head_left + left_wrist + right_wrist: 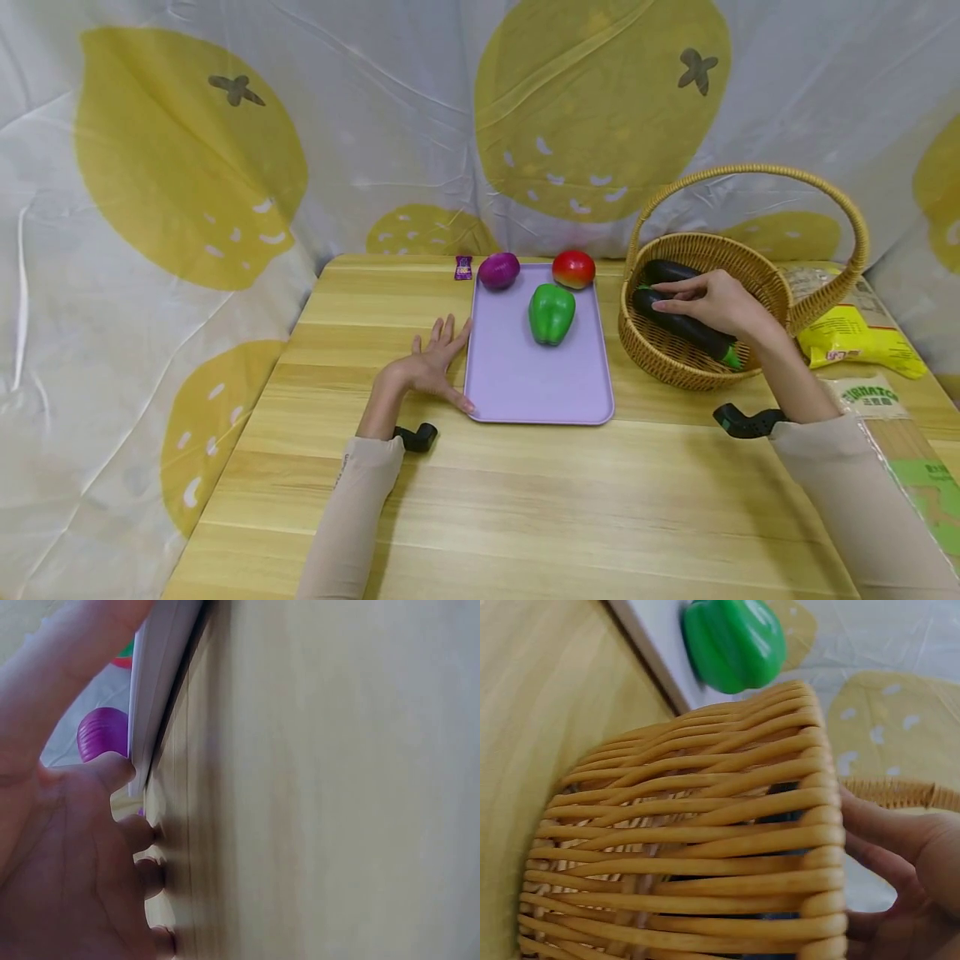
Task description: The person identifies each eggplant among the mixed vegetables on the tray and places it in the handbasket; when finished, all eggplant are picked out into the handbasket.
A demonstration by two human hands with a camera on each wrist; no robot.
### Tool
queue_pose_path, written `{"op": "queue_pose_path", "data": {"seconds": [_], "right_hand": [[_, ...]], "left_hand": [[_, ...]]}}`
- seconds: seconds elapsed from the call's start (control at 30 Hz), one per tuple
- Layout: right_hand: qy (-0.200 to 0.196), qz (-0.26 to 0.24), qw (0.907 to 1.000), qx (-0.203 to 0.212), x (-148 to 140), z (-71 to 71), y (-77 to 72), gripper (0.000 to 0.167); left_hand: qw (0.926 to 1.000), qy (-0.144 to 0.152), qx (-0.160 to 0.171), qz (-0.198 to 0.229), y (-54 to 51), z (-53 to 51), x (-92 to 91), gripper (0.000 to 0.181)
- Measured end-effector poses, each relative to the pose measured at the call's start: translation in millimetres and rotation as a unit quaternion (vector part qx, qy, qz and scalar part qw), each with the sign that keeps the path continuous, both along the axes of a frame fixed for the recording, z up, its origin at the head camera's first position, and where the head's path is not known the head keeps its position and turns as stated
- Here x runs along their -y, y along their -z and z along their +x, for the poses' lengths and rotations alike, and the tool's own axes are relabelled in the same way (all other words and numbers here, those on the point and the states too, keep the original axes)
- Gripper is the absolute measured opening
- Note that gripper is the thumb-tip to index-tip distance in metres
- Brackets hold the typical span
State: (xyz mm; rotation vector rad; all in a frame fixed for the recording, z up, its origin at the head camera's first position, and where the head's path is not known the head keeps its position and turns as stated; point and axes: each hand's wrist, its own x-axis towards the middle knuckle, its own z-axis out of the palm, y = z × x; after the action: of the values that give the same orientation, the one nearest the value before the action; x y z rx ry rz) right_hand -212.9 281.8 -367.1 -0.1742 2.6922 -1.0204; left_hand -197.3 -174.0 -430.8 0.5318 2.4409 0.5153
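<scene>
My left hand [429,367] is spread beside the lilac tray [536,383], its thumb and index finger at the tray's left edge. In the left wrist view, the other fingertips [154,876] reach down to the tabletop. A green bell pepper [552,314] lies on the tray. At its far corners are a purple onion [498,271] and a red, round fruit or vegetable [573,269]. My right hand [716,304] reaches into the wicker basket [652,358], thumb and fingers at the front eggplant [693,331]. Another eggplant [667,271] lies behind it. Whether the fingers pinch one is unclear.
The basket's tall handle [750,171] arches above my right hand. Right of the basket lie a yellow bag [855,337] and a long pack with a green label [926,492]. A small purple packet [463,267] lies left of the onion. A lemon-print curtain [412,108] hangs behind the table.
</scene>
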Motion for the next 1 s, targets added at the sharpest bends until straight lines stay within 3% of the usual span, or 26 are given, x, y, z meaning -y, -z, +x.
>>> {"op": "queue_pose_path", "data": {"seconds": [0.33, 0.83, 1.0], "right_hand": [[-0.009, -0.001, 0.9994, 0.034, 7, -1.2, 8.9, 0.055], [0.004, -0.007, 0.9999, 0.01, 12, 1.6, 20.8, 0.046], [0.016, -0.029, 0.999, 0.029, 11, 3.0, 21.4, 0.047]], "left_hand": [[1.0, 0.0, -0.007, 0.002, 0.9, -0.7, 1.4, 0.149], [0.9999, -0.002, 0.001, 0.012, 1.2, 0.0, 1.5, 0.147], [0.9999, -0.001, -0.001, 0.011, 0.5, 0.0, 0.6, 0.148]]}}
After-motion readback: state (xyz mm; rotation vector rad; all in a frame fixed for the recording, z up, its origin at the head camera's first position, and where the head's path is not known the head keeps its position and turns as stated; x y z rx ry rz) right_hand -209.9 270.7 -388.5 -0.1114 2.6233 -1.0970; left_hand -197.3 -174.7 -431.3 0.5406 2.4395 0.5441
